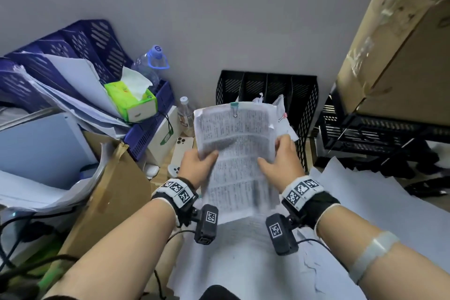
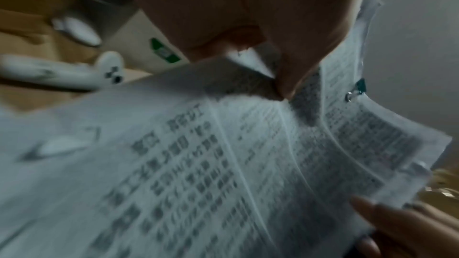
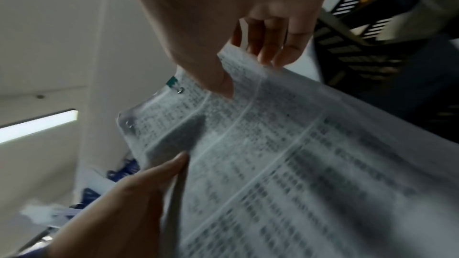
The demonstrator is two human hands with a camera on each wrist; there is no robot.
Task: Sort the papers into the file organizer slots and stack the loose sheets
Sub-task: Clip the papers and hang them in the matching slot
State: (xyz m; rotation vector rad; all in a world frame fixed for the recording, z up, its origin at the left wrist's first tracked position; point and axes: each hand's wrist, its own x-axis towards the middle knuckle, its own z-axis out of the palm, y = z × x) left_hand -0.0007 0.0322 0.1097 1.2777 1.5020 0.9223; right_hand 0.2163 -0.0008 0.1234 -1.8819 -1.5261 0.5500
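Observation:
A bundle of printed papers (image 1: 235,151) with a green binder clip (image 1: 234,105) at its top edge is held up in the air in front of a black mesh file organizer (image 1: 304,105). My left hand (image 1: 197,165) grips the bundle's left edge, thumb on the printed face. My right hand (image 1: 282,158) grips its right edge, thumb on top and fingers behind. The bundle (image 2: 223,174) fills the left wrist view, and the right wrist view shows the bundle (image 3: 285,154) with the clip (image 3: 174,83). A few papers (image 1: 282,109) stand in the organizer's slots behind the bundle. Loose white sheets (image 1: 365,202) lie spread below.
A blue file organizer (image 1: 80,44) stuffed with papers stands at the left, with a green tissue box (image 1: 131,100) and water bottles (image 1: 151,63) beside it. A phone (image 1: 182,146), cardboard boxes (image 1: 401,44) and black crates (image 1: 377,129) crowd the edges. Cables trail at lower left.

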